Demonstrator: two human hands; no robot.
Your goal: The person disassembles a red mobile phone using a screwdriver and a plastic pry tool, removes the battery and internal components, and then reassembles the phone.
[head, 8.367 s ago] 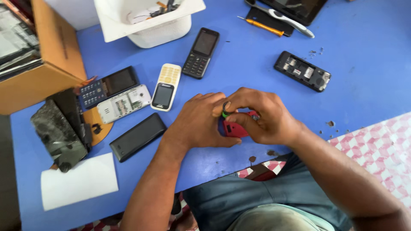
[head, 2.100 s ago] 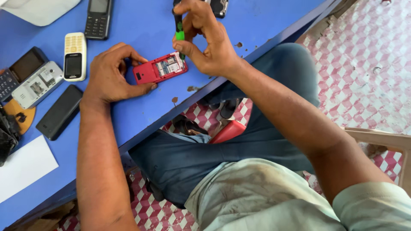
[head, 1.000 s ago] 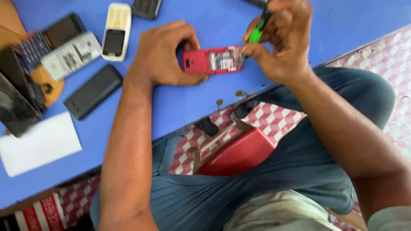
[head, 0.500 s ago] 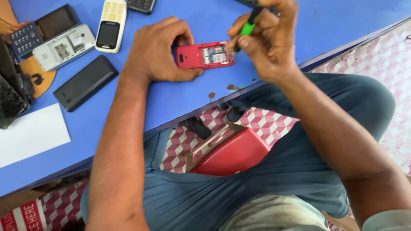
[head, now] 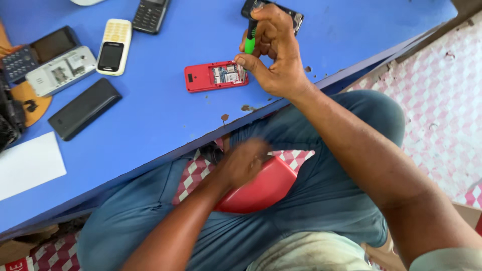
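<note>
A red phone lies face down on the blue table with its back off and the inner parts showing. My right hand is beside its right end, shut on a green-handled screwdriver held upright. My left hand is off the table and down in my lap, blurred, resting at a red stool seat between my legs. Whether it holds anything cannot be made out.
Several other phones lie on the table: a white keypad phone, a black keypad phone, a black slab, an opened grey phone, a dark phone behind my right hand. White paper at left.
My left hand has let go of the red phone and dropped from the table into my lap. The red phone now lies alone on the table; my right hand still holds the screwdriver.
</note>
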